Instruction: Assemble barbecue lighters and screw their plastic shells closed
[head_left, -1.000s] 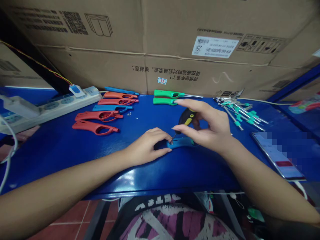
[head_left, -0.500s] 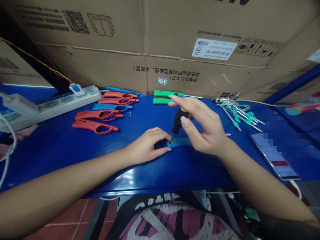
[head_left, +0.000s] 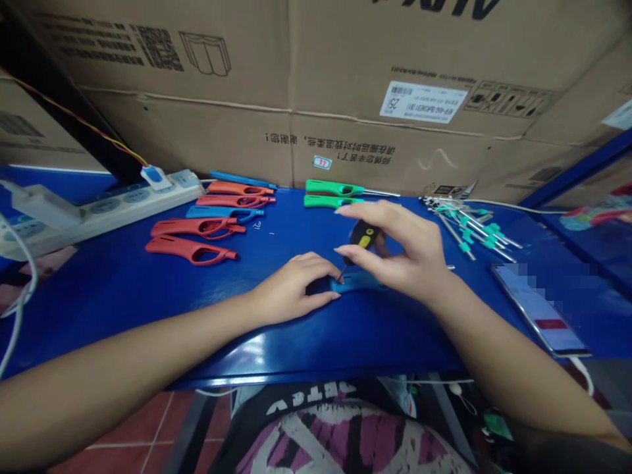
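Note:
A blue lighter body (head_left: 359,282) lies flat on the blue table. My left hand (head_left: 302,287) pinches its left end between thumb and fingers. My right hand (head_left: 407,253) is around a black and yellow screwdriver (head_left: 365,237), whose thin shaft slants down to that same end, by the left fingertips. Index finger and thumb stretch past either side of the handle; the other fingers are partly hidden behind it. Under the right hand, the rest of the blue body is covered, with a bit of metal tube (head_left: 450,267) showing beyond.
Red (head_left: 190,249), orange and blue lighter shells lie at left, beside several small screws (head_left: 257,225). Two green lighters (head_left: 323,187) lie at the back. Metal rods with green parts (head_left: 467,227) and a phone (head_left: 540,309) are at right. A power strip (head_left: 116,205) and cardboard box (head_left: 197,131) bound the table.
The screwdriver handle has tilted and turned, showing more of its yellow part. My right thumb and index finger have shifted around it. My left hand stays on the blue lighter body.

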`<state>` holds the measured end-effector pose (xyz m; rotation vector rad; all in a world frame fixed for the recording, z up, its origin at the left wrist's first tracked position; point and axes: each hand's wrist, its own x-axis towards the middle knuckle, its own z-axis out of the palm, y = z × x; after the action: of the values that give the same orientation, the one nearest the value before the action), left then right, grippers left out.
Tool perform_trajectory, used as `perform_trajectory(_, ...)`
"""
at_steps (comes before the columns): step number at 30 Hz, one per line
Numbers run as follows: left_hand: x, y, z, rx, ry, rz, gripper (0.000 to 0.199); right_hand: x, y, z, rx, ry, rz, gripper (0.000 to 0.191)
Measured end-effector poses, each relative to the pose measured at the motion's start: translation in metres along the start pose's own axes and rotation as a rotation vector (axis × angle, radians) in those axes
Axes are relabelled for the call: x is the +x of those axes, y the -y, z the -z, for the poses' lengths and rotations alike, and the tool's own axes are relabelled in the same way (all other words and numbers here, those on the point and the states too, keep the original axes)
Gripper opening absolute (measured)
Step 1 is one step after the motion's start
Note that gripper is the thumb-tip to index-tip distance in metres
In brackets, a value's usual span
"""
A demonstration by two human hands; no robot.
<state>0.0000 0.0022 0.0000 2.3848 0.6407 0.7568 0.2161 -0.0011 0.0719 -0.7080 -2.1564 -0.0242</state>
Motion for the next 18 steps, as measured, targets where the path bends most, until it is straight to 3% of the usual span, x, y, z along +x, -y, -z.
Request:
perform_trajectory(2,0.0002,-0.0003,0.0002,-0.002,0.000,-0.004,0.018,-0.0011,-0.0001,0.0009,-0.046,-0.043,0.051,0.036)
perform_trajectory(7,0.0009,-0.0016,0.0011,-0.003,-0.001,0.009,0.020,-0.0006,0.0015,0.0070,0.219,0.132,-0.111,0.043)
perform_trajectory(13,0.0007,-0.0016,0.0015,0.000,0.013,0.001,0.020,0.0005,-0.0029,0.0066,-0.021,-0.107,0.012,0.030)
perform_trajectory(18,0.0005,-0.0020,0.0017,-0.006,0.016,0.009,0.021,0.0001,-0.0030,0.0079,0.144,0.039,-0.116,0.034)
